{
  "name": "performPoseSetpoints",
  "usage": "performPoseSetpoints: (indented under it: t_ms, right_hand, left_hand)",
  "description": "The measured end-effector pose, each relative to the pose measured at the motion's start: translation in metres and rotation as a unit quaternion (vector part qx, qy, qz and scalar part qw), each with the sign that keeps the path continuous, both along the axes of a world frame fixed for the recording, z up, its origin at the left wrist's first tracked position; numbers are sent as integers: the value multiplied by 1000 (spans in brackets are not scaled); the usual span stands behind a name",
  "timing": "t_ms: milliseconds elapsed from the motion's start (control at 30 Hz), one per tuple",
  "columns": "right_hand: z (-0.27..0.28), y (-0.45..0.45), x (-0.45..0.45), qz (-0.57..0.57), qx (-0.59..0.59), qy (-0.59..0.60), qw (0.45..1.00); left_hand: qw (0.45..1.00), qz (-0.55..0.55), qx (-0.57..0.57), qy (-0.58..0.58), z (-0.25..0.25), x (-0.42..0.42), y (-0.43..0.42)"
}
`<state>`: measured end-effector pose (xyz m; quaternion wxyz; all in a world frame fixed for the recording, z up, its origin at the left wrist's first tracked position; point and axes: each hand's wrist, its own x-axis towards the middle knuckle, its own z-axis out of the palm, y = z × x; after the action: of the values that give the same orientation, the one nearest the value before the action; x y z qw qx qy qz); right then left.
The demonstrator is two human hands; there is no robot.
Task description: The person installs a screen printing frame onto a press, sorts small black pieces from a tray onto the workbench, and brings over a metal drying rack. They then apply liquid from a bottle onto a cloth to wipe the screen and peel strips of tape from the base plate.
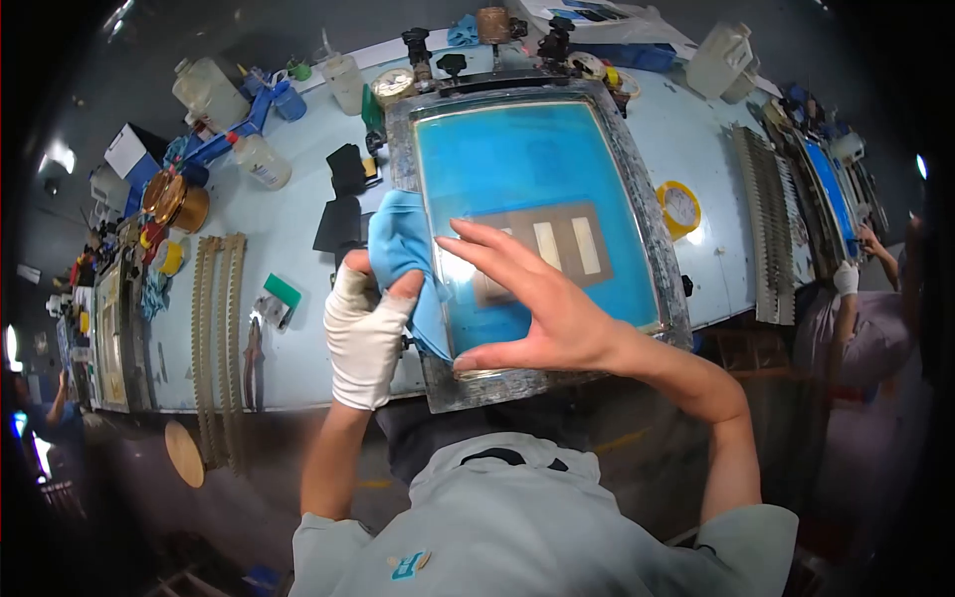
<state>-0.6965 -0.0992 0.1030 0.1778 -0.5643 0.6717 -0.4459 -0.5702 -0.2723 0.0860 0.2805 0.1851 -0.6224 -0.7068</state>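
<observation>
My left hand [365, 333], in a white glove with bare fingertips, grips a blue cloth [400, 239] at the left edge of a screen printing frame [647, 219]. My bare right hand [547, 308] is over the lower part of the screen, thumb and fingers spread apart, with nothing in it. Whether its fingertips touch the screen or the cloth I cannot tell. The blue mesh [517, 149] has a brownish rectangle [562, 249] with pale upright strips, partly hidden behind my right hand.
Left of the frame lie black pieces [343, 224], toothed strips [217, 318], pliers [253, 353] and a white bottle [261, 161]. A yellow tape roll [678, 209] lies to the right. Black clamp knobs [418, 45] stand behind. Another person's gloved hand [846, 279] shows far right.
</observation>
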Motion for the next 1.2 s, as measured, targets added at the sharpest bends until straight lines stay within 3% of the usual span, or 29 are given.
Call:
performPoseSetpoints:
  t_ms: [133,167,267,333,400,433,467,533,600,667,733,833,867,933,1000,1100,1200]
  right_hand:
    - [-11,15,9,-38,-15,1,999]
    - [-12,19,8,-43,-27,26,998]
    - [-2,36,14,3,-11,129,992]
    - [2,44,15,-45,-41,-22,998]
    - [-16,49,7,-99,-65,-235,965]
    - [-26,49,5,-60,-78,-392,915]
    - [-42,48,8,-64,-65,-489,868]
    - [-58,55,14,-47,-31,-635,770]
    - [-53,59,20,-140,-51,-604,783]
    - [-49,72,0,-139,-58,-563,812]
    - [-45,81,-36,-182,-95,-557,805]
    - [-51,96,-124,-290,6,-403,868]
    - [-47,97,-156,-327,46,-367,870]
    - [-35,80,-208,-354,-12,-315,881]
    - [-12,63,-253,-352,-12,-221,909]
    - [-9,48,-338,-369,-26,-163,914]
    - [-17,60,-415,-437,25,-79,895]
  left_hand:
    - [989,-56,-132,41,-22,-24,16]
    - [997,-62,-46,3,-18,-25,23]
    - [998,9,61,-27,-25,-33,15]
    - [994,8,112,-10,-13,-23,27]
    - [989,-47,137,2,-10,-11,47]
    - [987,-77,139,5,-13,-7,56]
    - [995,-62,75,4,-12,-9,67]
    - [989,-114,86,-38,-9,-8,70]
    - [979,-134,124,-89,-23,-7,64]
    - [987,-118,64,-92,-43,1,48]
    - [990,-71,74,-94,-46,15,31]
    - [978,-43,14,-204,-59,65,6]
    - [948,-26,-84,-306,-62,81,2]
    - [896,-82,-145,-412,-69,101,5]
    - [878,-161,-92,-441,-72,104,14]
    - [918,-126,176,-332,-111,111,28]
    - [921,-96,166,-338,-107,117,29]
